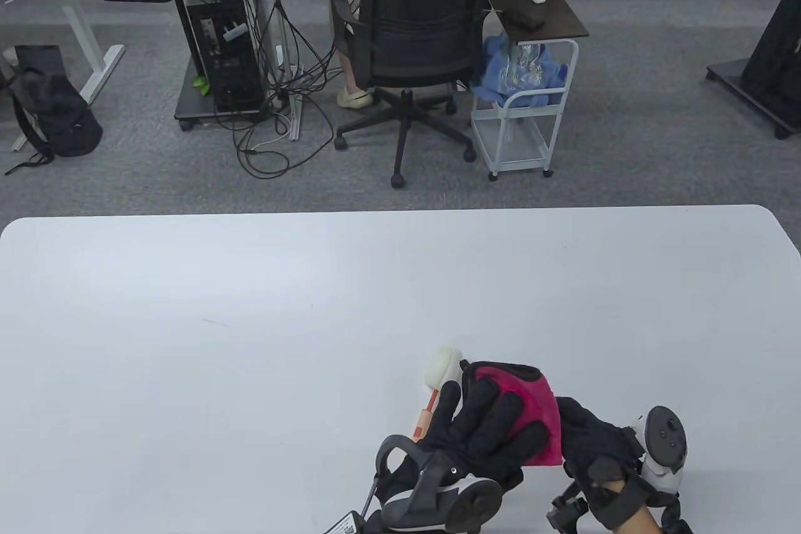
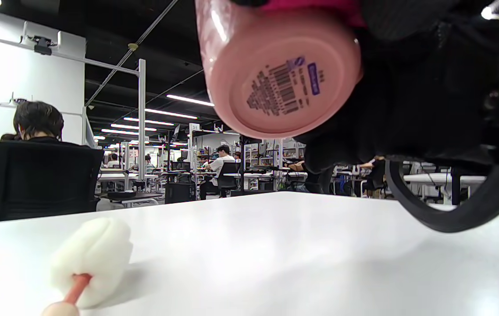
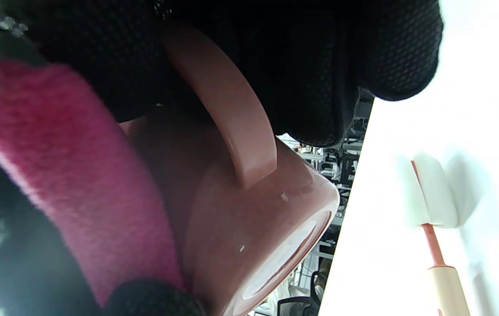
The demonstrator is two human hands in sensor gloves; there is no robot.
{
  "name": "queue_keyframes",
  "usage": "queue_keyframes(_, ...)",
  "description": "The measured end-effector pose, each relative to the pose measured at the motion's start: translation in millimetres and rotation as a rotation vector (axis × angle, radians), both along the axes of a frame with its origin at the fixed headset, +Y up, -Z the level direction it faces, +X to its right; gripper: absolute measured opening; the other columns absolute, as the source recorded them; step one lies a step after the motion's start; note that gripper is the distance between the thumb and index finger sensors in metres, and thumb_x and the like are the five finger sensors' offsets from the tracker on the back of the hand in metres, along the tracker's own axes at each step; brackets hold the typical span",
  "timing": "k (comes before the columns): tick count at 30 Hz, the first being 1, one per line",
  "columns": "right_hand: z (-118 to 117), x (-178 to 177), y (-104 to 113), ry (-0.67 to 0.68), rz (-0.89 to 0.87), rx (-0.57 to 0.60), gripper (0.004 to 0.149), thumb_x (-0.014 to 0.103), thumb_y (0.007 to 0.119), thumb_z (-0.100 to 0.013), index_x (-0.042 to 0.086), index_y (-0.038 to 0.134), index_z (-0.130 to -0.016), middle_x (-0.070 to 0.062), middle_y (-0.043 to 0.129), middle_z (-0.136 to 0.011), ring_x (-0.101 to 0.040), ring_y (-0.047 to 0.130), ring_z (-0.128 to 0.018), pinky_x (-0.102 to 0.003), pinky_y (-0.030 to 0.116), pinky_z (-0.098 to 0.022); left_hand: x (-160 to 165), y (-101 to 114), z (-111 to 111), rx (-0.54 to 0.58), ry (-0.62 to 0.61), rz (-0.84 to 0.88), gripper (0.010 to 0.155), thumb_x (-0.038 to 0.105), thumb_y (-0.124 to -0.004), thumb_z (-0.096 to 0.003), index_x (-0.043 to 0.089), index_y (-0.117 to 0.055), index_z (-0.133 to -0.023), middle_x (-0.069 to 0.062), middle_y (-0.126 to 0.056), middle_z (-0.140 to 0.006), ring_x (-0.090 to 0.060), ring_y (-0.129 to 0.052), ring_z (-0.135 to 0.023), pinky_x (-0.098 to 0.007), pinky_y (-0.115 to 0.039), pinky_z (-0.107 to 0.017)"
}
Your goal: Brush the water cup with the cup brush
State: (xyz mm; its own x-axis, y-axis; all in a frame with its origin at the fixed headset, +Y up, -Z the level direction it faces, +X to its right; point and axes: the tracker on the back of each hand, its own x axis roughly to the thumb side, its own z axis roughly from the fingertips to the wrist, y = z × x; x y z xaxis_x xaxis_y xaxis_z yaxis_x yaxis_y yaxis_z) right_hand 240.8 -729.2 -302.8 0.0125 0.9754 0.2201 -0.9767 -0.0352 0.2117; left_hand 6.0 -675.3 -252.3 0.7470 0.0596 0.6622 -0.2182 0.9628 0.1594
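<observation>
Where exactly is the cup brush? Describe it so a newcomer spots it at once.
Start at the white table and go to its near edge, where both gloved hands hold a pink cup wrapped in a magenta cloth. The cup brush lies on the table just left of them. Its white sponge head and peach handle set it apart.

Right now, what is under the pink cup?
The pink plastic cup hangs in the air, gripped by the black-gloved right hand. Below it lies bare white table. Its bottom shows a barcode. A magenta fuzzy cloth covers the cup from above.
</observation>
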Motion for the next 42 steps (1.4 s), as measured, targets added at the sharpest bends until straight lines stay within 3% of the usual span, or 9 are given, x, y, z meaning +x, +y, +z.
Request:
queue_keyframes(12,2,0,6,0.076,-0.082,0.05,0.037,0.045,0.078,-0.047,0.018,0.081,-0.072,-0.017,0.083,-0.089,-0.037,0.091,-0.072,-0.053,0.071,-0.058,-26,-8,-19,-0.364,-0.173,0.492,0.071,0.064,-0.056,-0.0483,0.06,-0.007,-0.099,0.013,0.01,-0.109,-0.021,0.003,-0.114,-0.062,-0.014,-0.081)
queue_keyframes(22,1,-6,5,0.183,-0.118,0.075,0.035,0.045,0.079,-0.048,0.02,0.081,-0.072,-0.014,0.081,-0.091,-0.035,0.09,-0.074,-0.052,0.07,-0.06,-34,-17,-28,-0.596,-0.284,0.735,0.073,0.067,-0.055,-0.0466,0.059,-0.006,-0.1,0.012,0.002,-0.113,-0.02,-0.004,-0.117,-0.059,-0.021,-0.085)
queue_keyframes(25,1,-9,5,0.206,-0.105,0.074,0.035,0.045,0.079,-0.047,0.021,0.081,-0.072,-0.014,0.082,-0.091,-0.035,0.09,-0.074,-0.052,0.07,-0.06,-37,-26,-34,-0.758,-0.338,0.873,0.073,0.069,-0.055,-0.0457,0.058,-0.009,-0.102,0.01,-0.004,-0.116,-0.022,-0.017,-0.12,-0.058,-0.029,-0.087)
queue_keyframes(30,4,-23,6,0.34,-0.072,0.078,0.034,0.046,0.08,-0.047,0.023,0.083,-0.072,-0.012,0.083,-0.09,-0.033,0.091,-0.072,-0.05,0.071,-0.059,-34,-56,-46,-1.158,-0.462,1.119,0.075,0.072,-0.056,-0.0438,0.051,-0.021,-0.107,0.005,-0.032,-0.118,-0.029,-0.045,-0.117,-0.059,-0.041,-0.086)
queue_keyframes(33,6,-26,7,0.354,-0.048,0.076,0.034,0.045,0.082,-0.046,0.022,0.084,-0.072,-0.013,0.084,-0.086,-0.033,0.092,-0.068,-0.05,0.072,-0.057,-30,-71,-48,-1.387,-0.551,1.256,0.074,0.072,-0.058,-0.0437,0.047,-0.033,-0.109,0.003,-0.04,-0.117,-0.032,-0.041,-0.116,-0.06,-0.039,-0.085)
queue_keyframes(38,4,-23,6,0.317,-0.076,0.077,0.035,0.044,0.083,-0.046,0.021,0.085,-0.072,-0.014,0.085,-0.086,-0.033,0.092,-0.067,-0.05,0.072,-0.056,-31,-68,-51,-1.336,-0.529,1.232,0.068,0.068,-0.056,-0.0461,0.049,-0.035,-0.108,0.004,-0.04,-0.117,-0.031,-0.041,-0.116,-0.06,-0.039,-0.085)
queue_keyframes(42,4,-21,9,0.286,-0.092,0.099,0.035,0.044,0.083,-0.046,0.021,0.085,-0.072,-0.013,0.084,-0.087,-0.034,0.092,-0.069,-0.05,0.071,-0.057,-35,-59,-50,-1.234,-0.51,1.201,0.064,0.064,-0.054,-0.0482,0.052,-0.033,-0.108,0.006,-0.037,-0.118,-0.031,-0.042,-0.117,-0.059,-0.04,-0.085)
